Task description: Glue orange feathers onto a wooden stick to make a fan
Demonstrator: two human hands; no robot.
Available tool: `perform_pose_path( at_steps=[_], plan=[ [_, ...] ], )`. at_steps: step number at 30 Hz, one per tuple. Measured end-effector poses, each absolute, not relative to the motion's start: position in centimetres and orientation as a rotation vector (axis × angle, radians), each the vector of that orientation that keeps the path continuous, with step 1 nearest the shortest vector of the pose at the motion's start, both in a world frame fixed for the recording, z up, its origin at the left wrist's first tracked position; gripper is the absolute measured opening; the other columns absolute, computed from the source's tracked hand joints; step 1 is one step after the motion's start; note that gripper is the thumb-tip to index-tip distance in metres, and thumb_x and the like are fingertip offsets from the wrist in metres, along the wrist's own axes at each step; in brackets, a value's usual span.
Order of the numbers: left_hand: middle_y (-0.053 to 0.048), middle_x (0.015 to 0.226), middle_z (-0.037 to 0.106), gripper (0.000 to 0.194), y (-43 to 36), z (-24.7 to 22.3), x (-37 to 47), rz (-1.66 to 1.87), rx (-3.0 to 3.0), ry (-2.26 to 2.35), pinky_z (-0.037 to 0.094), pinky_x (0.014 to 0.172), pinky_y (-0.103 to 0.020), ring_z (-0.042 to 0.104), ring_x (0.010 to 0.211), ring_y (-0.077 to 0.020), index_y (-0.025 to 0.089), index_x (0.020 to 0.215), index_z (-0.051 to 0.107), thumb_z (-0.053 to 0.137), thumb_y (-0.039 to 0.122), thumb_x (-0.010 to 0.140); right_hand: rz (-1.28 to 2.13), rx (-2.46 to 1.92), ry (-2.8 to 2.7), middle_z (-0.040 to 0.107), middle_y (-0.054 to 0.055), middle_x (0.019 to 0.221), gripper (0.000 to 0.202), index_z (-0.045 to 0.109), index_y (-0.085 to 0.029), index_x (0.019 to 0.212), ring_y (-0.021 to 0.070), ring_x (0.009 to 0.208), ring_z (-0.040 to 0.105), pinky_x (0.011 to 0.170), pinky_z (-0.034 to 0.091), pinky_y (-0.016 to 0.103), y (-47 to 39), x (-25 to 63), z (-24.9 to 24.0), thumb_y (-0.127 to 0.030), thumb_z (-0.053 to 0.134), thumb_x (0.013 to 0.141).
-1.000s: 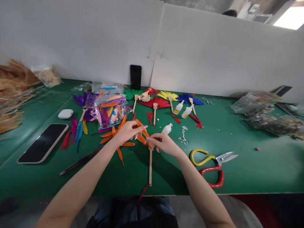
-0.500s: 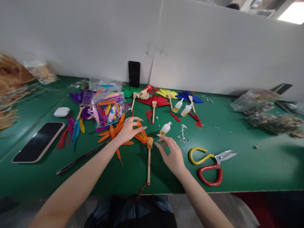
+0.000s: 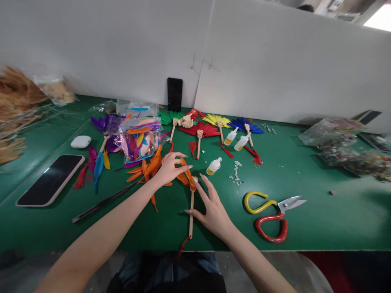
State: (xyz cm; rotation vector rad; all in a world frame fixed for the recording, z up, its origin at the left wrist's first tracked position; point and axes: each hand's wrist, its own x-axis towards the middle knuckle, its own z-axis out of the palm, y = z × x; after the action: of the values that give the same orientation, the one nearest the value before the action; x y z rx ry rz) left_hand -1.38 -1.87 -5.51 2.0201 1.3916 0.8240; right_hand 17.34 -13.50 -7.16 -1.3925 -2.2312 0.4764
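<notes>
1 head camera (worn) faces forward, down over both hands at arm's length.

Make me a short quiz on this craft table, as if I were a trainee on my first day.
1. Multiple choice: what colour are the feathers at the fingertips of the left hand? a) green b) orange c) blue

2. True or false: the scissors lie nearer to the right hand than to the left hand.

3. Count: how many small white bottles stand or lie on the green table?

Key: 1 b; 2 true; 3 three.
</notes>
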Motion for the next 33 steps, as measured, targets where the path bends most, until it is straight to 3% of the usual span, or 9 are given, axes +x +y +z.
perform_pose_path(
  at_steps=[11, 33],
  plan=[
    [-0.005, 0.111, 0.062, 0.026, -1.5, -6.3, -1.8, 0.806, 2.035, 1.487, 0.035, 0.098, -0.045, 0.049, 0.111, -0.0273, 0.019, 0.069, 0.064, 0.076, 0.042, 0.065, 0.435, -1.364, -2.296, 0.015, 0.009, 0.153, 0.074, 0.019, -0.028, 0.147, 0.0307, 0.14, 0.015, 0.108, 0.031, 0.051, -13.4, 17.4, -7.1, -0.049, 0.053, 0.085],
    [-0.005, 0.097, 0.065, 0.016, -0.7, -7.2, -2.5, 0.906, 2.089, 1.507, 0.039, 0.096, -0.043, 0.056, 0.101, -0.0234, 0.02, 0.068, 0.066, 0.067, 0.034, 0.076, 0.411, -1.391, -2.342, 0.018, 0.01, 0.153, 0.072, 0.021, -0.025, 0.147, 0.0292, 0.14, 0.015, 0.11, 0.028, 0.05, -13.3, 17.3, -7.0, -0.051, 0.051, 0.086]
  ],
)
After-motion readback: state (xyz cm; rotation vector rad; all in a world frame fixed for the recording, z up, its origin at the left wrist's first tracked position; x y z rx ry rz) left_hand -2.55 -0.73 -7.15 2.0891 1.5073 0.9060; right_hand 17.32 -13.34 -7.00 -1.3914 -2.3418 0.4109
